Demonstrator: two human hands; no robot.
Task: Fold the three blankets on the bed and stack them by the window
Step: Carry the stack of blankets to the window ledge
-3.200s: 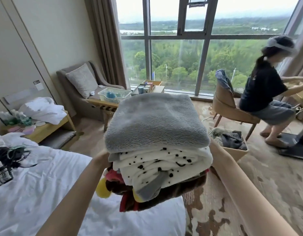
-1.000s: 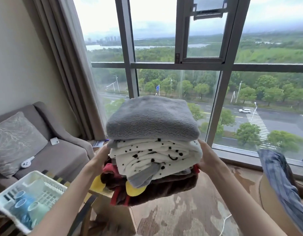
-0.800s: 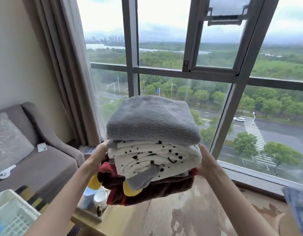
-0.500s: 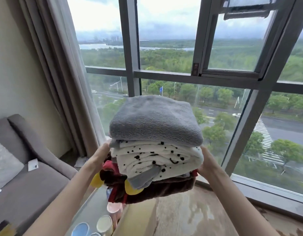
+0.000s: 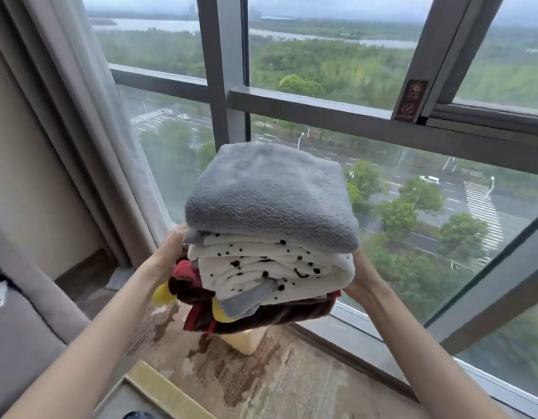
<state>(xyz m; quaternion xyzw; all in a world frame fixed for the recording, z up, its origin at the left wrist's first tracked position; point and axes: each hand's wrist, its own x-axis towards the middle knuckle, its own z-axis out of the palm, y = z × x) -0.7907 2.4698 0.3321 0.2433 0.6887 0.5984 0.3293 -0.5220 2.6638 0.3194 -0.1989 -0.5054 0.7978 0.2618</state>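
Note:
I hold a stack of three folded blankets in the air close to the window [image 5: 322, 110]. A grey fleece blanket [image 5: 270, 195] lies on top, a white blanket with black spots [image 5: 270, 273] is in the middle, and a dark brown blanket with red and yellow parts [image 5: 261, 313] is at the bottom. My left hand [image 5: 171, 252] grips the stack's left side. My right hand [image 5: 361, 282] grips its right side, with the fingers hidden under the stack.
Beige curtains [image 5: 65, 116] hang at the left of the glass. A grey sofa [image 5: 25, 328] fills the lower left. A low table edge [image 5: 159, 385] is below, and a pale yellow block [image 5: 246, 340] stands on the patterned carpet [image 5: 277, 382] under the stack. The window sill [image 5: 382, 337] runs along the floor.
I have moved closer to the window with the stack still held in both hands. The view has tilted down, and the basket and cups have left the frame.

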